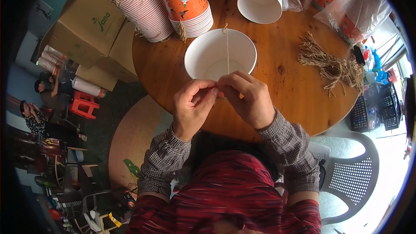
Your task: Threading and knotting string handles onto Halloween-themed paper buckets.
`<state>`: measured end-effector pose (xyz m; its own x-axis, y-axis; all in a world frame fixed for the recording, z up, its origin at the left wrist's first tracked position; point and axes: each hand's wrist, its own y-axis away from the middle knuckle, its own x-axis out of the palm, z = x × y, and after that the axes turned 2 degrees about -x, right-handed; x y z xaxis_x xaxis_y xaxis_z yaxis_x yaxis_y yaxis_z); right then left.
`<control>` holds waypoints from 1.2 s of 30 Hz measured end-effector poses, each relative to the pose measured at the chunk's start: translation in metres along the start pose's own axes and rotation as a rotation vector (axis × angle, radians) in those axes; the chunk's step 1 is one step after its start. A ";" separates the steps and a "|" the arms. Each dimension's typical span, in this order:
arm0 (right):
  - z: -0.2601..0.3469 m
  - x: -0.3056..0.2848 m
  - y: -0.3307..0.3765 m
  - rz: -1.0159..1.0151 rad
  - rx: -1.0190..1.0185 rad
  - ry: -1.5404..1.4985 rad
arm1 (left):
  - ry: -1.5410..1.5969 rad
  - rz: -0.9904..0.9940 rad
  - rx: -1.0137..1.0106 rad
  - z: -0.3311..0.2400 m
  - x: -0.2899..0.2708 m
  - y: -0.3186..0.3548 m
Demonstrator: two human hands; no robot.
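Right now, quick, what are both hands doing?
Left hand: closed, pinching the thin beige string at the near rim of the white paper bucket.
Right hand: closed, pinching the same string.

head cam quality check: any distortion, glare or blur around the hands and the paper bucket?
Head view: strong fisheye, round wooden table edge bows and corners are vignetted black. Daylight blows out the lower right by the plastic chair. Left hand, right hand, white paper bucket and its twine are sharp and evenly lit, without glare.
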<state>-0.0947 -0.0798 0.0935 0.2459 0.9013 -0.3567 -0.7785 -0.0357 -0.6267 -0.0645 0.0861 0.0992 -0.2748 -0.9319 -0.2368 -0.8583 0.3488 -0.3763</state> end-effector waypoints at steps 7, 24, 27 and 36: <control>0.002 -0.003 -0.004 0.061 -0.031 -0.015 | 0.039 0.040 -0.086 0.002 -0.005 -0.002; 0.003 0.008 0.013 -0.104 0.024 -0.271 | 0.763 0.186 -0.492 0.007 -0.012 -0.006; -0.001 0.013 0.015 -0.166 0.051 -0.348 | 0.786 0.188 -0.474 0.006 -0.010 -0.004; 0.000 0.003 0.006 -0.120 -0.036 -0.027 | 0.514 0.155 -0.358 -0.001 -0.008 0.002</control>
<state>-0.0991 -0.0777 0.0885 0.3199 0.9114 -0.2589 -0.7230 0.0583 -0.6884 -0.0644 0.0945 0.1012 -0.5035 -0.8334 0.2279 -0.8590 0.5111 -0.0289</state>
